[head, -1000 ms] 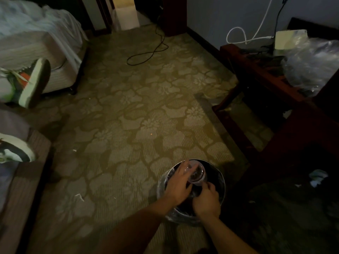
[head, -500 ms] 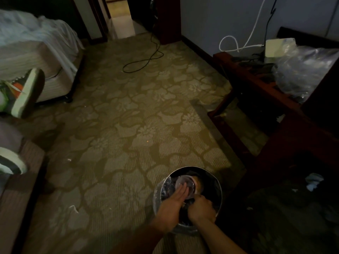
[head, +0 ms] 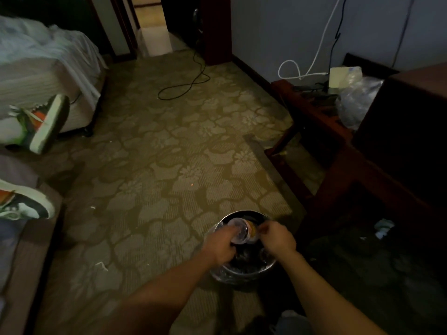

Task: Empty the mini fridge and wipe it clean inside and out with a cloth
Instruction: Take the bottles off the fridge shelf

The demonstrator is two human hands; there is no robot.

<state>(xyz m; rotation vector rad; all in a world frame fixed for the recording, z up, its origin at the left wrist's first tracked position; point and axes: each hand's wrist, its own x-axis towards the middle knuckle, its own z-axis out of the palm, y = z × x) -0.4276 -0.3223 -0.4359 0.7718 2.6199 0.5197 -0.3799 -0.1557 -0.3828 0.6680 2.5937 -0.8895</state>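
Note:
A round metal waste bin (head: pixel 244 273) with a clear plastic liner stands on the carpet in front of me. My left hand (head: pixel 220 246) grips a clear plastic cup (head: pixel 238 231) tilted over the bin's mouth. Something yellowish (head: pixel 253 230) shows just behind the cup. My right hand (head: pixel 278 238) hovers over the bin's right side, a little apart from the cup, fingers curled and pinched together; nothing shows plainly between them. The bin's inside is dark. No fridge or cloth can be made out.
A dark wooden luggage rack and cabinet (head: pixel 348 151) stand to the right, with a plastic bag (head: pixel 358 97) on top. A bed (head: pixel 46 76) is at the far left. Someone's sneakers (head: pixel 41 122) jut in from the left. A black cable (head: pixel 186 85) lies on the carpet.
My right hand has let go of the cup and drawn to the right. My left hand still holds the cup, now tipped further over the bin.

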